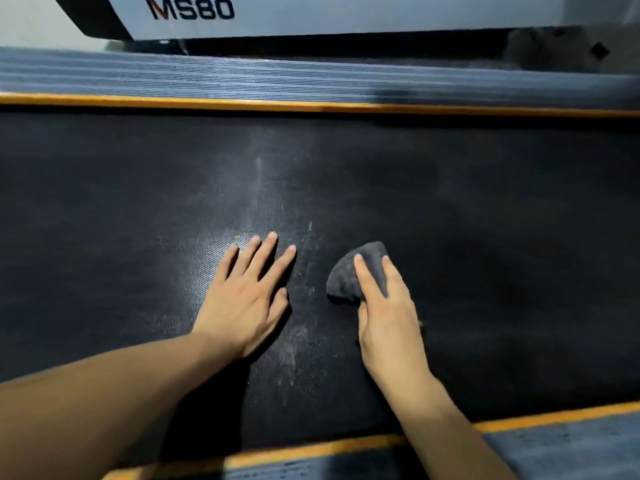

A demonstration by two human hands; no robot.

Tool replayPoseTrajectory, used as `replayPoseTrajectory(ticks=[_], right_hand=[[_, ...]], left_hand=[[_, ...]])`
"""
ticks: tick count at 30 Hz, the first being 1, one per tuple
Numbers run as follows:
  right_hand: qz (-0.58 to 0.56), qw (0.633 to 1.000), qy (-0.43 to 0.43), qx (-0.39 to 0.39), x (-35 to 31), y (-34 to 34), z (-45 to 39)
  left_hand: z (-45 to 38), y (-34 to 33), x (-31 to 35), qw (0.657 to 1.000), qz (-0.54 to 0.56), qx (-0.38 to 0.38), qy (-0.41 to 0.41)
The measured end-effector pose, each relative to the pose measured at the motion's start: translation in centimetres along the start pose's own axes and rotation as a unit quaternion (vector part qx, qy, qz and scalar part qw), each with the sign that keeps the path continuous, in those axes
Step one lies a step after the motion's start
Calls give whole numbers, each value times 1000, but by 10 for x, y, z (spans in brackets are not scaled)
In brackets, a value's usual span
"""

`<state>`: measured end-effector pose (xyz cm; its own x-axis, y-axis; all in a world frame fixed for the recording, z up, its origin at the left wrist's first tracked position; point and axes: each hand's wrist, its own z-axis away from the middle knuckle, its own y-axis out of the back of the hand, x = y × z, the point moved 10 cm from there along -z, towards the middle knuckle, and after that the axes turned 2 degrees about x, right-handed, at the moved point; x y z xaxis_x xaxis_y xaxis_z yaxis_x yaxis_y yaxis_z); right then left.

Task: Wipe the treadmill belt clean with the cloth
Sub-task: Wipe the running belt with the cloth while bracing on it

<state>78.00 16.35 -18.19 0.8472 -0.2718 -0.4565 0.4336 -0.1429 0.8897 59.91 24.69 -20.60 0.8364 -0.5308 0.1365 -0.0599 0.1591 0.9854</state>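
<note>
The right hand [384, 317] presses a small, bunched dark grey cloth [349, 275] flat against the black treadmill belt [485, 220], two long fingers laid over the top of the wad while the thumb appears to tuck under its near edge, so the cloth is held as well as pushed down. The left hand [247, 289] lies just beside it, palm down on the belt with fingers spread and straight, gripping nothing; it looks like a brace for the person leaning over the machine. Between and beyond the two hands runs a pale streak of dust [258, 188] with scuffs, reaching toward the far orange stripe [207, 102] and the ribbed side rail [242, 77]. The belt to the right of the cloth looks darker and cleaner, though the lighting is dim. The wiping seems to be in mid-course, with the dusty band still to be done. The next move probably calls for sweeping the cloth leftward and away across that streak with steady downward pressure, and for lifting the left hand clear, since it sits on part of the dirty patch.
</note>
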Motion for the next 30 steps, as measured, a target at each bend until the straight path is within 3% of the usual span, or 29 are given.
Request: replayPoseTrajectory(ticks=[7,15,21,30], right_hand=[[29,1000,2,-4,-26,-23,-136],[41,999,27,11,-29,-30,-232],[30,999,17,32,-34,-28,-274],[37,997,7,65,-37,-24,-271]], left_hand=[[-76,16,-76,997,16,19,68],[-89,14,-87,997,19,17,78],[-90,14,-87,997,17,6,75],[-91,14,-87,997,27,-10,78]])
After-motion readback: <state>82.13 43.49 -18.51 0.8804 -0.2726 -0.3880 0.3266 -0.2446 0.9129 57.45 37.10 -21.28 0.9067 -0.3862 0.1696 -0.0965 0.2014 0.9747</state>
